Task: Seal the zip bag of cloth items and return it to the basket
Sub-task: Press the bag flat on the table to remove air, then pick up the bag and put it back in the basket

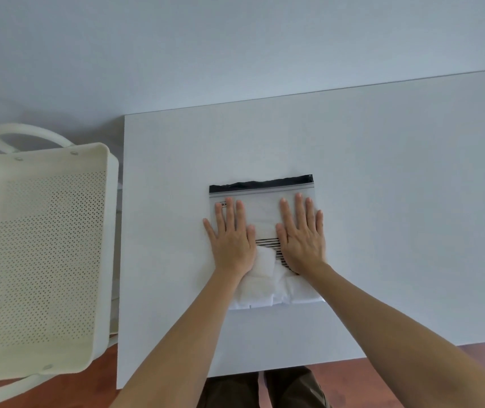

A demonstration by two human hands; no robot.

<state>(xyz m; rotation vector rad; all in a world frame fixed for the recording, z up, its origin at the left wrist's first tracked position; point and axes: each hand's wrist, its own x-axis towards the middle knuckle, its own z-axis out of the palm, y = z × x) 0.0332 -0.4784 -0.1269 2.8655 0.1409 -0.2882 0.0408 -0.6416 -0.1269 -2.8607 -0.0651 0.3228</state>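
Zip bag lies flat mid-table, black strip away from the person. Left hand and right hand both splayed flat on it, pressing, gripping nothing. Basket off the table's left edge.

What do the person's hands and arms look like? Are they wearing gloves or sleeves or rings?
No gloves and no sleeves in view: the left hand and the right hand are bare, and both forearms are uncovered as far as the picture shows. I see no rings, watch or bracelet on them. The fingernails look short and plain. The only clothing in view is dark brownish trousers at the bottom edge.
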